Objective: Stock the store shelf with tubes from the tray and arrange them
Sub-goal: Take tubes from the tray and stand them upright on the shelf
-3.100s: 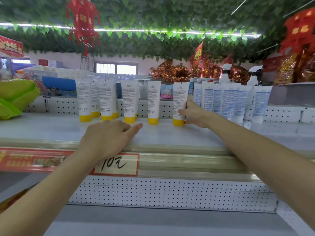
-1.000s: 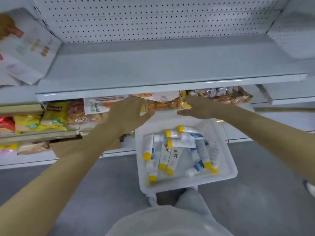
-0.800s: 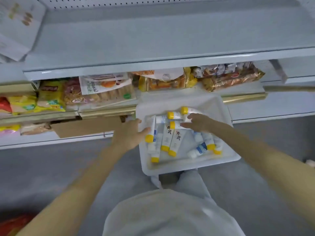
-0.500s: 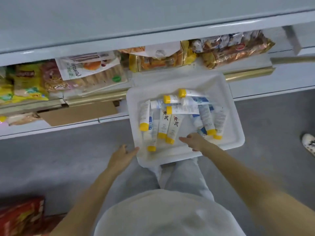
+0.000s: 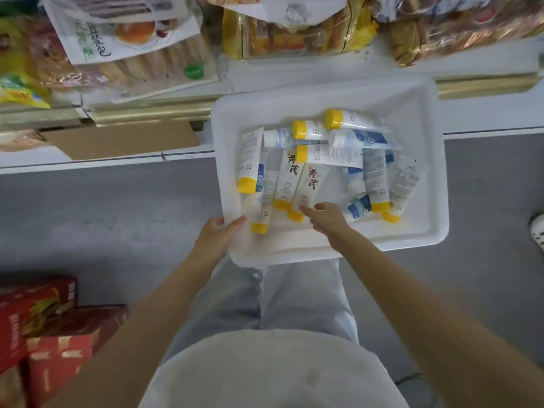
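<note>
1. Fingers (image 5: 216, 222) of the left hand (image 5: 219, 235) curl round the near left corner of the white tray (image 5: 435, 172), with the thumb over its rim. Half a second ago this hand lay open just off that corner.
2. On the right hand (image 5: 326, 217), the index finger is straight and its tip touches the cap end of the brush-lettered tube (image 5: 310, 184) inside the tray. The other fingers are loosely bent and hold nothing. Earlier this hand hovered at the tray's near edge.
3. The yellow-capped tubes (image 5: 332, 156) lie heaped in the tray, in the same jumble as before.
4. The brush-lettered tube reads 黄芪 in dark strokes, as does its neighbour towards the tray's left wall.
5. A blue-printed tube (image 5: 260, 178) by the tray's left wall shows 控 in a circle.
6. The other tubes carry fine print too small to read.
7. Beyond the tray's far left corner, a snack packet (image 5: 129, 39) bears large characters that I cannot read surely.
8. Red boxes (image 5: 50, 328) sit well off the tray's near left, and their gold writing is blurred.
</note>
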Available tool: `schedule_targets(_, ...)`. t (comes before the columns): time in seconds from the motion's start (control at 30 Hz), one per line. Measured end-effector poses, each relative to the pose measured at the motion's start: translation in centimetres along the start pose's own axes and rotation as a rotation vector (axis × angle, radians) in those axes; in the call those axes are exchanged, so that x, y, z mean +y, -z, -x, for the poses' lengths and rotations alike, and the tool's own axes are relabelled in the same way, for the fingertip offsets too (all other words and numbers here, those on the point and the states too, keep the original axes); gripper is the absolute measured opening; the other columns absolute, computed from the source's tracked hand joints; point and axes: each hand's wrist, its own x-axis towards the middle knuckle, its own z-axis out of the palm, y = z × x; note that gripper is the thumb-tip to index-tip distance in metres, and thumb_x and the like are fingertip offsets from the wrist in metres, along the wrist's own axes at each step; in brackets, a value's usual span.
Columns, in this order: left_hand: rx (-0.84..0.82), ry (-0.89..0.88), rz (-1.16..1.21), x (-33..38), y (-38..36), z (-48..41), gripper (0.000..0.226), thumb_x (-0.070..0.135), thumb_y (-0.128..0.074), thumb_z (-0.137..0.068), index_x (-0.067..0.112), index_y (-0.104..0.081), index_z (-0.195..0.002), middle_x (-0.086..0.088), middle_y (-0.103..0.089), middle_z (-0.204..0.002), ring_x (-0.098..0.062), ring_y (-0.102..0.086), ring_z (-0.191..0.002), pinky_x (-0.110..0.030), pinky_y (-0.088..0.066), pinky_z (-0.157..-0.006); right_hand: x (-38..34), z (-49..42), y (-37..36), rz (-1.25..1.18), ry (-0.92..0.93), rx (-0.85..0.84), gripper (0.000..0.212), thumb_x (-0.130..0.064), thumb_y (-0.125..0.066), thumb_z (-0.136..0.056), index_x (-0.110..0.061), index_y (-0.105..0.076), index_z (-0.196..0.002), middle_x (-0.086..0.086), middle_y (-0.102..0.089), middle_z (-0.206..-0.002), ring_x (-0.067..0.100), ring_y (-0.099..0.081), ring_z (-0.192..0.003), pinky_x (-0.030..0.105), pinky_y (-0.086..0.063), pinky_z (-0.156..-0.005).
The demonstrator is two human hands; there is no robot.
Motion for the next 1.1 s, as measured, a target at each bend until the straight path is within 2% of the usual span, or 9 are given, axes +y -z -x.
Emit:
schedule_targets(0.17, -0.081, 0.056, 0.082, 0.3, 1.1, 0.2, 0.029, 0.043, -0.057, -0.092, 0.020, -0.054, -0.109, 0.000, -0.063, -0.111, -0.015, -0.061, -0.096, -0.033, -0.045, -0.080, -0.4, -1.5, -1.5, -0.285, -0.115, -0.018, 0.024, -0.027, -0.065, -0.090, -0.007, -0.059, -0.103, 0.017, -0.062, -0.119, 0.025, -0.056, -0.105, 0.044, -0.046, -0.100)
schedule_targets(0.27, -0.109, 0.093, 0.137, 0.6, 1.6, 0.2, 0.026, 0.044, -0.056, -0.092, 0.020, -0.058, -0.103, -0.001, -0.066, -0.105, -0.017, -0.063, -0.096, -0.033, -0.048, -0.081, -0.5, -2.1, -2.4, -0.417, -0.172, -0.008, 0.035, -0.032, -0.067, -0.088, -0.009, -0.050, -0.110, 0.007, -0.058, -0.123, 0.027, -0.052, -0.118, 0.045, -0.041, -0.103)
schedule_targets(0.43, -0.115, 0.086, 0.118, 0.9, 1.5, 0.6, 0.025, 0.042, -0.053, -0.094, 0.020, -0.057, -0.106, 0.002, -0.065, -0.103, -0.016, -0.061, -0.096, -0.037, -0.047, -0.088, -0.5, -2.4, -3.6, -0.480, -0.164, 0.097, 0.027, -0.031, -0.065, -0.090, -0.014, -0.044, -0.084, 0.010, -0.058, -0.115, 0.031, -0.054, -0.118, 0.044, -0.045, -0.103)
schedule_targets(0.53, -0.114, 0.068, 0.094, 1.2, 1.4, 0.8, 0.023, 0.042, -0.051, -0.095, 0.021, -0.056, -0.104, 0.003, -0.063, -0.100, -0.016, -0.060, -0.096, -0.038, -0.045, -0.092, 0.1, -2.5, -4.1, -0.531, -0.132, 0.131, 0.020, -0.022, -0.066, -0.090, -0.008, -0.052, -0.094, 0.015, -0.060, -0.125, 0.030, -0.058, -0.114, 0.043, -0.050, -0.097)
schedule_targets(0.67, -0.128, 0.059, 0.059, 1.5, 1.5, 1.0, 0.027, 0.043, -0.050, -0.095, 0.019, -0.056, -0.108, 0.002, -0.064, -0.099, -0.018, -0.059, -0.099, -0.039, -0.044, -0.097, 0.2, -1.7, -3.9, -0.513, -0.128, 0.072, 0.014, -0.020, -0.061, -0.093, -0.009, -0.057, -0.101, 0.015, -0.062, -0.122, 0.030, -0.059, -0.111, 0.040, -0.051, -0.094)
schedule_targets(0.77, -0.092, 0.031, -0.002, 1.8, 1.5, 1.1, 0.027, 0.042, -0.048, -0.097, 0.018, -0.056, -0.106, -0.002, -0.063, -0.106, -0.020, -0.058, -0.103, -0.039, -0.043, -0.098, -0.8, 0.6, -3.6, -0.750, -0.166, -0.034, 0.021, -0.016, -0.057, -0.095, -0.003, -0.056, -0.111, 0.014, -0.063, -0.108, 0.025, -0.063, -0.091, 0.038, -0.054, -0.083)
schedule_targets(0.87, -0.013, -0.057, -0.013, 2.5, 1.6, 1.1, 0.022, 0.036, -0.048, -0.097, 0.021, -0.056, -0.085, -0.006, -0.058, -0.098, -0.021, -0.053, -0.093, -0.035, -0.043, -0.085, -1.0, 4.2, -3.5, -0.830, -0.172, -0.133, 0.019, -0.017, -0.057, -0.095, -0.002, -0.057, -0.107, 0.011, -0.064, -0.092, 0.021, -0.063, -0.081, 0.033, -0.054, -0.076)
schedule_targets(0.97, 0.010, -0.098, 0.067, 3.2, 1.5, 1.3, 0.019, 0.033, -0.051, -0.097, 0.016, -0.060, -0.100, -0.002, -0.059, -0.095, -0.019, -0.056, -0.100, -0.036, -0.047, -0.091, -0.6, 7.5, -3.8, -0.711, -0.091, -0.274, 0.026, -0.021, -0.056, -0.096, -0.002, -0.060, -0.113, 0.009, -0.068, -0.098, 0.019, -0.065, -0.085, 0.027, -0.053, -0.074)
schedule_targets(1.1, -0.070, -0.114, 0.109, 4.3, 1.3, 1.7, 0.036, 0.038, -0.051, -0.096, 0.011, -0.061, -0.118, -0.002, -0.066, -0.110, -0.018, -0.062, -0.105, -0.031, -0.050, -0.089, -1.1, 10.0, -5.1, -0.531, 0.032, -0.394, 0.026, -0.023, -0.056, -0.096, -0.006, -0.062, -0.114, 0.008, -0.069, -0.105, 0.017, -0.066, -0.090, 0.025, -0.054, -0.075)
